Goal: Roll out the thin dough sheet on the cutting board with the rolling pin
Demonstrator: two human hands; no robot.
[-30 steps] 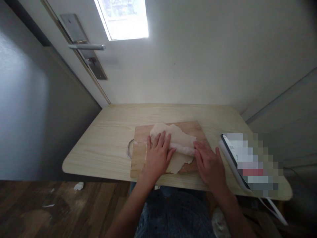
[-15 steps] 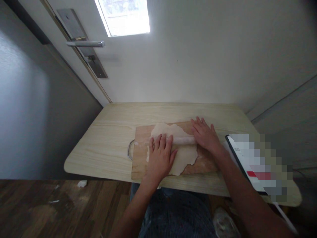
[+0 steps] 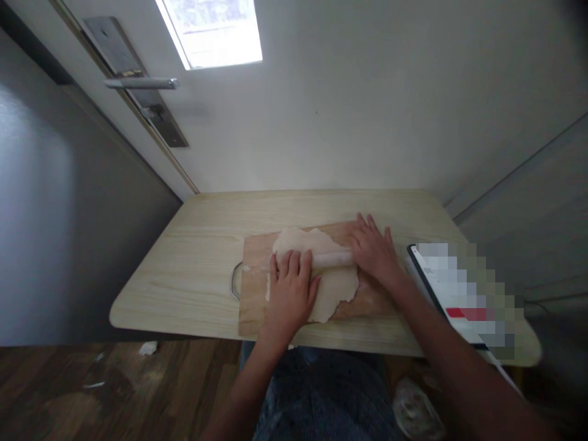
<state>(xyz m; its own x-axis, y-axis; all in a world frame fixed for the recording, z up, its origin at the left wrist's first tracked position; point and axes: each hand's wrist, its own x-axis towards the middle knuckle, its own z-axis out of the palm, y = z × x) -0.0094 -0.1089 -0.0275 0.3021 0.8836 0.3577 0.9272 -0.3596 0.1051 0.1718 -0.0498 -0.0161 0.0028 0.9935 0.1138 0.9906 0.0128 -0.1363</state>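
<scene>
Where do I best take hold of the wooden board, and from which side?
Likely by the metal loop handle, coming from the left: the open loop juts past the left edge of the wooden board, clear of the dough sheet, rolling pin and left hand.

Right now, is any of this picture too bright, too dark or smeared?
In the head view, the window is washed out to near white; in the head view, a pale sheen lies on the grey panel, while the floor is dim; in the head view, the right hand looks slightly soft, and coarse squares hide part of the screen.
</scene>
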